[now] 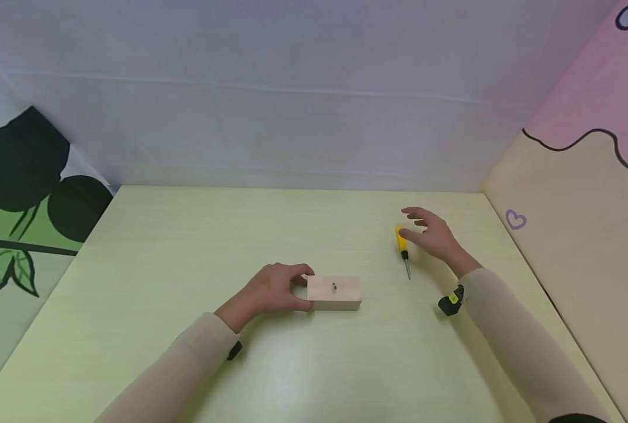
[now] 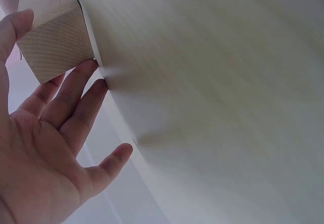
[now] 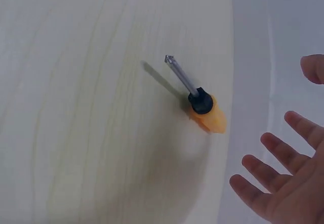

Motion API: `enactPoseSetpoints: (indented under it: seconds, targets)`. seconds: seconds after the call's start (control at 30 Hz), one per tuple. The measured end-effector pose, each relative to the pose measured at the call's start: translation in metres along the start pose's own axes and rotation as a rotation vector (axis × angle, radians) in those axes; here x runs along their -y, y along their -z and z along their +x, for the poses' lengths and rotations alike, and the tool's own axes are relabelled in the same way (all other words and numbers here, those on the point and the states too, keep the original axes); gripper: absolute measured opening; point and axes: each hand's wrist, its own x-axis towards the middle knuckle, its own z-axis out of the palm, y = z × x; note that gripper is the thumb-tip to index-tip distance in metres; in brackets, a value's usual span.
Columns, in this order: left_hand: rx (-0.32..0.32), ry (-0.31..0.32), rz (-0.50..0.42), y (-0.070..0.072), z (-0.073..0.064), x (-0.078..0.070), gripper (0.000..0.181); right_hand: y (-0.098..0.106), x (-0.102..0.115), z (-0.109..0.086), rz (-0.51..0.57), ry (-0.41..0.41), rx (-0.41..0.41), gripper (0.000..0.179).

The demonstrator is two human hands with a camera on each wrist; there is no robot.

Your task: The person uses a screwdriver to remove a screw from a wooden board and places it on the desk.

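A pale wooden block (image 1: pixel 321 289) lies on the table with a small dark metal screw (image 1: pixel 334 286) standing up from its top. My left hand (image 1: pixel 279 288) grips the block's left end, thumb on the near side and fingers on the far side. Close up, the left wrist view has the block's grained end (image 2: pixel 56 47) between thumb and fingertips. To the right lies a screwdriver (image 1: pixel 401 244) with a yellow handle, black collar and metal shaft, its tip towards me. Beside and above its handle hovers my right hand (image 1: pixel 431 236), fingers spread and apart from it.
Under everything is a pale wood-grain table (image 1: pixel 213 235). A whitish cloth wall (image 1: pixel 292 135) rises behind its far edge. Printed panels flank it: green and black at left, a pink and beige one (image 1: pixel 573 194) at right.
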Motion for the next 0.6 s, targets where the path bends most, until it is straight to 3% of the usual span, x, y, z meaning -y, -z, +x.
enactPoseSetpoints:
  seconds: [0.37,0.6]
  targets:
    - [-0.001,0.0,-0.004,0.001,-0.001,0.0,0.048,-0.006,0.027,-0.029,0.006,0.193,0.024,0.061]
    - [0.0,-0.003,-0.019,0.002,-0.003,-0.002,0.048,-0.014,0.036,-0.04,-0.004,0.241,0.049,0.062]
